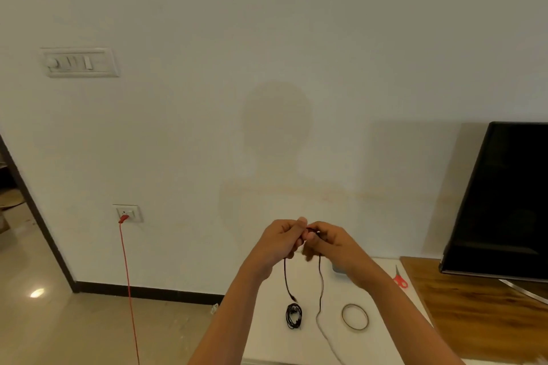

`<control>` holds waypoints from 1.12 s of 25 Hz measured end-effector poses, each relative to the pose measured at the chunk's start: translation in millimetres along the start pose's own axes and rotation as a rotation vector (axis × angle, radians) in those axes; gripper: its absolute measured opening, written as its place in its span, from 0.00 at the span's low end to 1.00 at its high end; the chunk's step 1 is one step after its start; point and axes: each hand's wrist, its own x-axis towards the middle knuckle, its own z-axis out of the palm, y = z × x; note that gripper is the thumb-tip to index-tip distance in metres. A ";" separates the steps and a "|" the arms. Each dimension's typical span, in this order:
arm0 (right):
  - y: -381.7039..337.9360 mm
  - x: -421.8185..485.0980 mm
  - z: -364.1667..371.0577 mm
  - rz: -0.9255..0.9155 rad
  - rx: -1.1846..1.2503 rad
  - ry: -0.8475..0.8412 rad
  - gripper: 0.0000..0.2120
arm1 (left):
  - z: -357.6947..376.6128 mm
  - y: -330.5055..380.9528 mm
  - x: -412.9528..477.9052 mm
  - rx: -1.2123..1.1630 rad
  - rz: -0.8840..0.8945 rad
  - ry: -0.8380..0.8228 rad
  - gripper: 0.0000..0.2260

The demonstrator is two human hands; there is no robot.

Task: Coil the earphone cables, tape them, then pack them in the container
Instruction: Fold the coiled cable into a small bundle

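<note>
Nearest, on the white tabletop (pixel 267 347), a coiled black earphone bundle (pixel 294 316) is lying beside a thin clear tape ring (pixel 342 316). Above them, the left hand (pixel 281 241) and right hand (pixel 329 241) are together pinching a loose black earphone cable (pixel 320 278), its two strands hanging straight down between the wrists.

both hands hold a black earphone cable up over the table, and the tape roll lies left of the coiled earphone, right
Not quite. The head view shows the tape roll lying to the right of the coiled earphone, not left. The rest holds: the left hand and right hand hold a black earphone cable up over the table.
</note>
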 end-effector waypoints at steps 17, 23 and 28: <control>24.7 -14.5 31.7 0.172 -0.053 0.305 0.13 | 1.7 12.1 -6.0 -0.652 0.100 -0.070 0.10; 8.9 -47.6 57.4 0.092 -0.196 0.197 0.13 | 1.3 -12.6 11.5 -0.497 0.120 0.088 0.12; -34.3 -50.9 36.8 -0.081 -0.157 0.293 0.13 | -7.1 -26.6 5.0 -0.233 0.099 -0.138 0.12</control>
